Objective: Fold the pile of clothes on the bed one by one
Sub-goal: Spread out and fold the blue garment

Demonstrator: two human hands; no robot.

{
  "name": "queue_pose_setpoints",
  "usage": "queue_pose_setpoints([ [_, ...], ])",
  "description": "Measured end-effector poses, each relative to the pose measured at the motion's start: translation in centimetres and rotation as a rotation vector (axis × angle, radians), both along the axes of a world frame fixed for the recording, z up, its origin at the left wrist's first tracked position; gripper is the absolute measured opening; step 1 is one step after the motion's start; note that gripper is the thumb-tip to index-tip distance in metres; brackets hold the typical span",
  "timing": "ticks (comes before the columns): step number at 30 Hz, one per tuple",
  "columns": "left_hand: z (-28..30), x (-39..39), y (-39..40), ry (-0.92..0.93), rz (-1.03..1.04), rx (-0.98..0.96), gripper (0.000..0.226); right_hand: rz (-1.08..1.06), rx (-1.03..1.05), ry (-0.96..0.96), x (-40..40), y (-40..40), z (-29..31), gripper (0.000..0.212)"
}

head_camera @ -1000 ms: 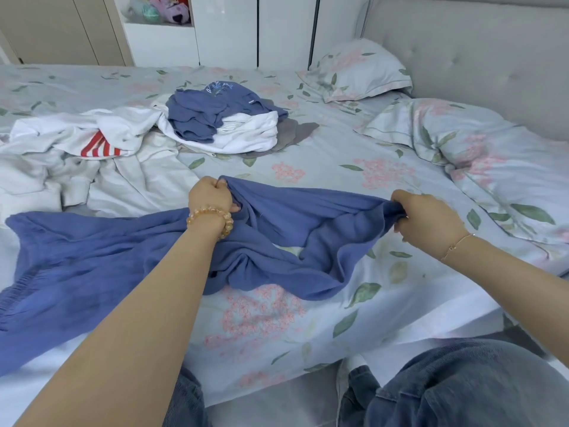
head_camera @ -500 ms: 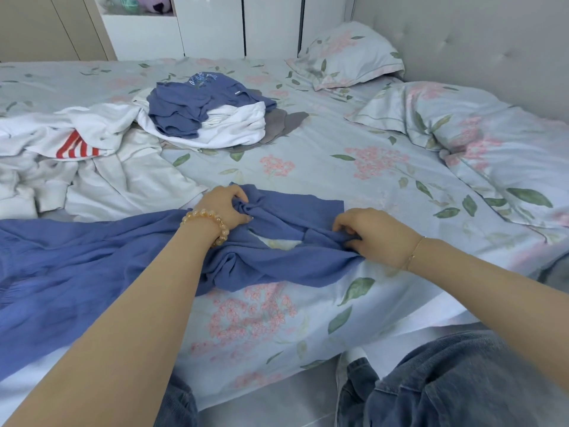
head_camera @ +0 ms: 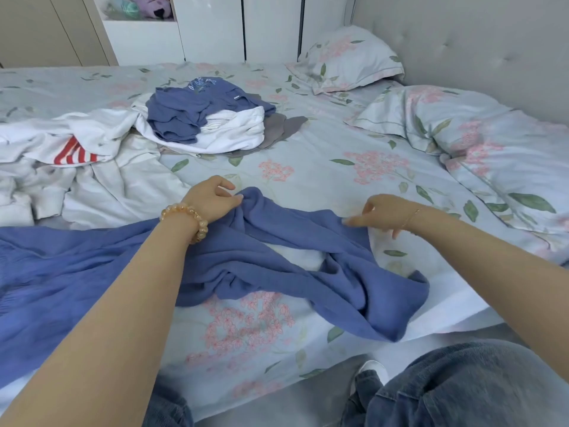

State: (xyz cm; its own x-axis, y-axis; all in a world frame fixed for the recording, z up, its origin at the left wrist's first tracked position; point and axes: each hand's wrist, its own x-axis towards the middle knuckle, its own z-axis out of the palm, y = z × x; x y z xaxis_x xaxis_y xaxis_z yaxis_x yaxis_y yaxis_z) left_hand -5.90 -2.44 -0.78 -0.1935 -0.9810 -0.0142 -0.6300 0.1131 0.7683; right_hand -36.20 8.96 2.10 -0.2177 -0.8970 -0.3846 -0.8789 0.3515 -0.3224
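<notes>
While the blue garment (head_camera: 277, 260) lies crumpled at 6 o'clock on the bed (head_camera: 323, 186), left hand (head_camera: 212, 195) pinches it; right hand (head_camera: 381, 211) grip released. Folded stack (head_camera: 203, 121) at 12, unfolded whites (head_camera: 77, 167) at 10 remain.

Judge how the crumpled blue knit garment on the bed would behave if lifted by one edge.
The crumpled blue knit garment probably hangs limp: it already lies in soft folds on the floral bed sheet. It seems light, since the left hand bunches it with fingertips alone. It would likely drag rather than slide freely.
</notes>
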Motion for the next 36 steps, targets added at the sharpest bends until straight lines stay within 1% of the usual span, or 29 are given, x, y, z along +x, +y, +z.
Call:
queue_pose_setpoints([
  [1,0.0,0.5,-0.3,-0.027,0.015,0.004,0.029,0.023,0.05,0.009,-0.1,-0.5,-0.9,0.049],
  [3,0.0,1.9,-0.7,-0.199,-0.04,0.086,0.042,0.027,0.079,-0.023,-0.1,-1.2,-2.1,0.048],
  [4,0.0,2.5,-0.7,-0.297,-0.1,0.165,0.051,-0.005,0.039,-0.092,-0.3,-1.4,-2.2,0.044],
  [5,0.1,3.0,-0.7,-0.36,-0.154,0.24,0.058,-0.078,-0.037,-0.212,-0.6,-1.7,-2.2,0.036],
  [6,0.2,3.3,-0.7,-0.375,-0.185,0.291,0.06,-0.181,-0.126,-0.37,-1.3,-2.1,-2.0,0.028],
  [7,0.3,3.4,-0.8,-0.352,-0.195,0.318,0.056,-0.305,-0.208,-0.56,-2.1,-2.6,-1.8,0.029],
  [8,0.3,3.5,-0.8,-0.317,-0.195,0.329,0.047,-0.416,-0.268,-0.749,-3.0,-2.9,-1.6,0.036],
  [9,0.4,3.5,-0.8,-0.289,-0.194,0.324,0.038,-0.49,-0.315,-0.895,-3.7,-3.2,-1.2,0.04],
  [10,0.3,3.5,-0.8,-0.271,-0.191,0.304,0.031,-0.547,-0.356,-0.995,-4.4,-3.5,-1.0,0.04],
  [11,0.3,3.6,-0.9,-0.259,-0.188,0.269,0.027,-0.604,-0.398,-1.051,-5.0,-3.7,-0.7,0.035],
  [12,0.3,3.6,-1.1,-0.251,-0.186,0.228,0.028,-0.648,-0.445,-1.064,-5.7,-4.1,-0.5,0.027],
  [14,0.8,3.6,-1.4,-0.196,-0.188,0.154,0.03,-0.675,-0.531,-1.018,-6.8,-4.8,0.0,0.018],
  [15,1.1,3.6,-1.5,-0.14,-0.188,0.133,0.03,-0.661,-0.574,-0.957,-7.3,-5.1,0.3,0.019],
  [16,1.3,3.6,-1.8,-0.081,-0.185,0.121,0.03,-0.631,-0.621,-0.854,-7.8,-5.7,0.5,0.019],
  [17,1.5,3.6,-2.1,-0.032,-0.182,0.114,0.03,-0.585,-0.654,-0.704,-8.3,-6.2,0.7,0.02],
  [18,1.5,3.6,-2.3,0.0,-0.176,0.119,0.032,-0.528,-0.675,-0.515,-8.9,-6.8,0.8,0.022],
  [20,1.6,3.7,-2.9,0.063,-0.173,0.152,0.034,-0.41,-0.669,-0.148,-9.9,-8.1,1.1,0.034],
  [22,1.5,3.5,-3.8,0.111,-0.174,0.161,0.034,-0.317,-0.607,0.07,-10.9,-9.6,1.0,0.038],
  [24,1.1,3.1,-5.0,0.105,-0.125,0.057,0.026,-0.258,-0.576,0.212,-11.3,-11.2,0.5,0.038],
  [27,-0.1,2.2,-7.4,0.027,0.041,-0.193,0.026,-0.27,-0.618,0.305,-11.3,-14.0,-1.1,0.036],
  [30,-1.6,1.8,-9.4,-0.11,0.152,-0.323,0.024,-0.26,-0.657,0.307,-11.0,-16.3,-3.2,0.034],
  [32,-2.7,2.0,-10.1,-0.196,0.2,-0.336,0.022,-0.234,-0.638,0.281,-10.5,-17.3,-4.6,0.033],
  [34,-3.6,1.8,-10.0,-0.283,0.209,-0.305,0.02,-0.181,-0.558,0.315,-9.3,-17.7,-5.8,0.042],
  [36,-4.4,1.3,-9.5,-0.406,0.181,-0.302,0.022,-0.047,-0.575,0.348,-7.3,-16.9,-6.4,0.045],
])
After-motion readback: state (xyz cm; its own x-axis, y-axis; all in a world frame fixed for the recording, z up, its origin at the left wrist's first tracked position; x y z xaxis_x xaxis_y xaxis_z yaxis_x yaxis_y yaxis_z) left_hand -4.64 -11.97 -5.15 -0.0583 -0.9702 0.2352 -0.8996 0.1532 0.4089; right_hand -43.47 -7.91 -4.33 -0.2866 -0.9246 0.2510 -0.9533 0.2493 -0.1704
